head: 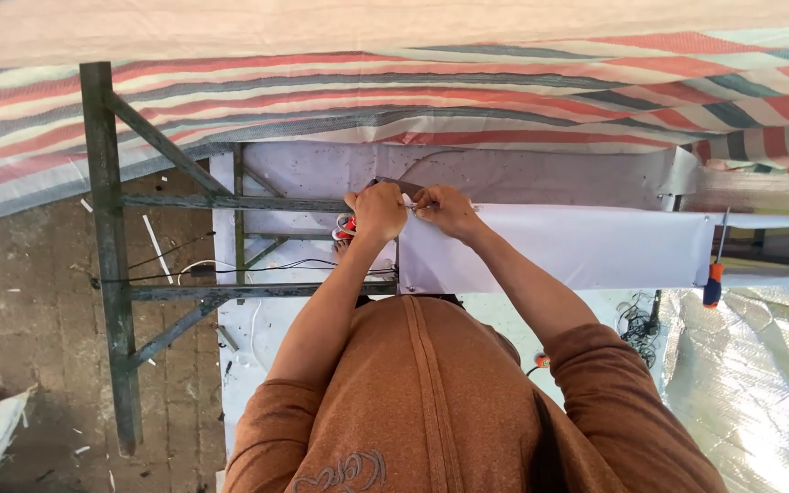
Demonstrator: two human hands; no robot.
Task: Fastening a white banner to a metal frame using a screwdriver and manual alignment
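Both my hands meet at the corner of a white sheet (577, 245) stretched along a green metal frame (111, 265). My left hand (378, 212) is closed around a dark tool (396, 186) whose tip shows above the knuckles. A red and white item (344, 228) sits just below that hand. My right hand (447, 210) pinches a thin metal wire (473, 208) at the sheet's top edge, right beside the left hand. Brown sleeves cover my arms up to the elbows.
A screwdriver with an orange and blue handle (712, 283) hangs at the sheet's right end. A striped tarp (468, 91) spans the top. Thin cables (230, 267) run across the frame. Brick floor (29, 301) lies left, a silvery sheet (751, 383) right.
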